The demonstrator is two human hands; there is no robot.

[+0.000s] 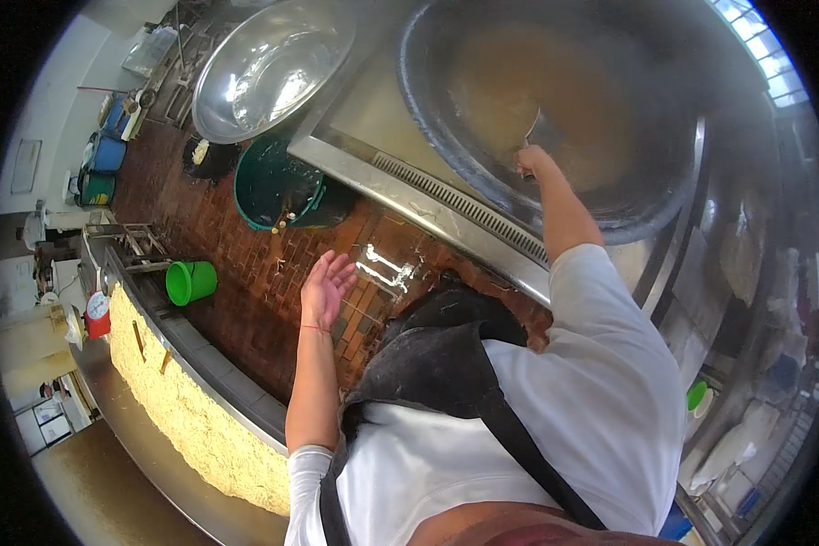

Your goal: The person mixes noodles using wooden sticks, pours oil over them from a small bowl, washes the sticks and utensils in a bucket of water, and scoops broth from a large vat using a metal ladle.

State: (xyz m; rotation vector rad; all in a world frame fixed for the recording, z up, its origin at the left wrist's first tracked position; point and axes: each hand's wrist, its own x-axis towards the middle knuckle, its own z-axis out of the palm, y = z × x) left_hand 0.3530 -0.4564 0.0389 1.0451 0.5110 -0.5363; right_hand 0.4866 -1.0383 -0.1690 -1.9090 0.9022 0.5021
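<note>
My right hand (535,162) reaches over the rim of a very large dark wok (446,150) and is closed around the handle of a metal scoop (533,124). The scoop's far end is at the cloudy brown liquid (491,91) in the wok; steam blurs its exact shape. Away from the wok, my left hand (328,289) hangs over the tiled floor with fingers spread and nothing in it. A red string circles that wrist.
A steel counter edge (428,214) with a slotted grate runs below the wok. Beyond it are a big metal basin (273,68), a dark green tub (273,182) and a bright green bucket (191,283). A long trough (246,400) with yellow crumbly food lies left. The brick floor (246,264) looks wet.
</note>
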